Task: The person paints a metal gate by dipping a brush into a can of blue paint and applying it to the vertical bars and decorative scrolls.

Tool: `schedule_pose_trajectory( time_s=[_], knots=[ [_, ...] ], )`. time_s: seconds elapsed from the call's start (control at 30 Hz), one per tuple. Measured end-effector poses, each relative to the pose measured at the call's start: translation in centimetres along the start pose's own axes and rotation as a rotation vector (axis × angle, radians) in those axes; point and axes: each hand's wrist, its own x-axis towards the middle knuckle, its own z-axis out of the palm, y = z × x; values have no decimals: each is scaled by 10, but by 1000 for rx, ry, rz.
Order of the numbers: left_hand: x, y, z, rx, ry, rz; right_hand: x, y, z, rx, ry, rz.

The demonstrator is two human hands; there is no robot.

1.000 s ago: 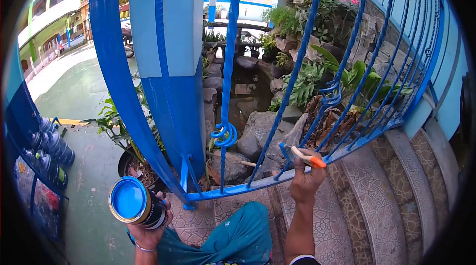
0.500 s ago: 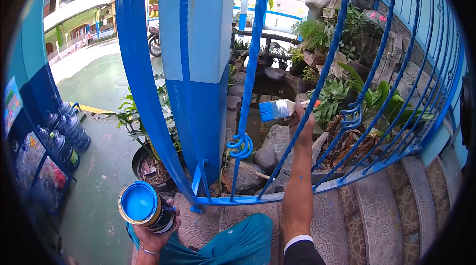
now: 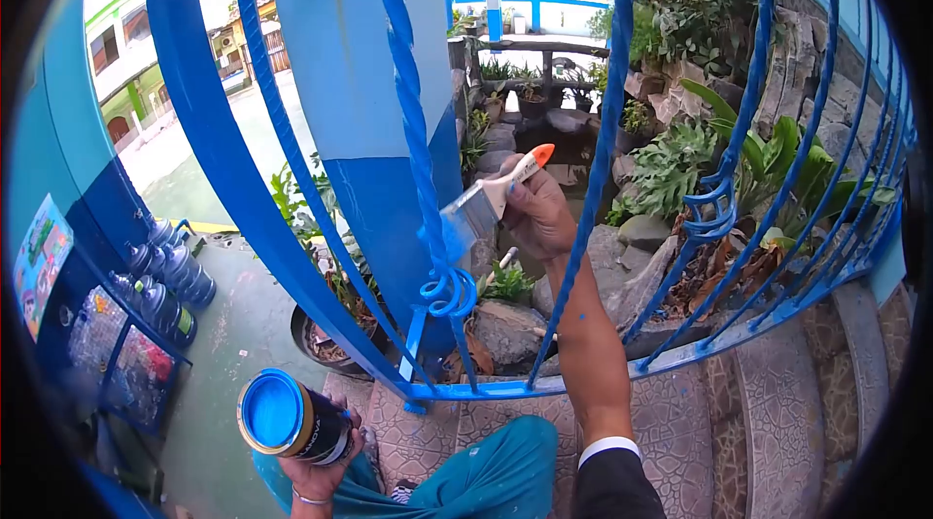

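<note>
My right hand [image 3: 540, 212] reaches between the bars and grips a paintbrush [image 3: 494, 190] with a white, orange-tipped handle. The brush's blue bristles lie against or just behind a twisted blue bar [image 3: 412, 101], above its scroll-shaped ornament [image 3: 449, 294]; whether they touch cannot be made out. Low on the left, my left hand [image 3: 328, 466] is wrapped round a dark paint can [image 3: 292, 419], held tilted, with blue paint inside and on its rim. The blue metal railing [image 3: 622, 381] curves in front of me.
Behind the bars stand a blue pillar [image 3: 374, 82], a potted plant [image 3: 326, 334], rocks [image 3: 505, 329] and leafy plants [image 3: 680, 164]. Large water bottles [image 3: 175, 295] and a rack [image 3: 117, 354] are on the left. Stone-patterned steps [image 3: 777, 402] descend at right.
My right hand has moved left, and the brush has turned so its bristles point down-left at the twisted bar. The view has shifted. My left hand still holds the can.
</note>
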Motion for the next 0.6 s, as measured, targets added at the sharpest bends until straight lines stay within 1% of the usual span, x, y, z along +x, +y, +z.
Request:
schedule_pose_trajectory(
  time_s=[0.07,0.2,0.23,0.27,0.33,0.37,0.5,0.6],
  knots=[
    [0,-1,0,-18,22,4,-5,5,-9,23,-74,58],
    [1,-4,-1,-13,19,18,-10,-3,-17,-44,24,-7],
    [2,-4,-2,-16,24,19,-4,-4,-19,-54,19,-77],
    [2,-4,-2,-16,31,19,0,-2,-21,-29,43,-93],
    [1,-7,2,-13,22,27,7,-7,0,22,98,-126],
    [1,-8,4,-12,17,30,11,-8,6,62,24,-83],
    [0,-6,3,-31,23,26,15,-1,19,-27,1,23],
    [2,-5,2,-16,26,39,16,-6,1,-101,30,30]
  ],
)
